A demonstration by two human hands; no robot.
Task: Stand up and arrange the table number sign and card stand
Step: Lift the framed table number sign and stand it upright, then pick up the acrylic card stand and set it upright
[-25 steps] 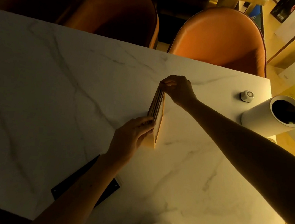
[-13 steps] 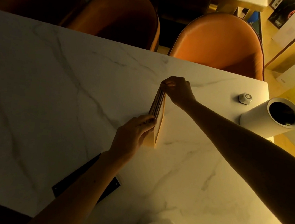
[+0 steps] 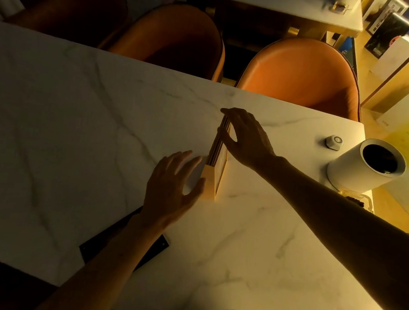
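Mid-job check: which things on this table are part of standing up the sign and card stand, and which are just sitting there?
Part of the job:
- card stand, upright on the marble table
- flat black sign near the table's front edge, under the left forearm
- left hand, open beside the stand
- right hand, fingers at its top

Just lying about:
- white cylinder
- small white button
- orange chairs

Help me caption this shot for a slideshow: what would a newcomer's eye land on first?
Two bare hands meet mid-table at an upright wooden card stand: the right hand touches its top edge, the left hand spreads open beside its base. A white cylinder stands at the marble table's right edge, orange chairs behind.
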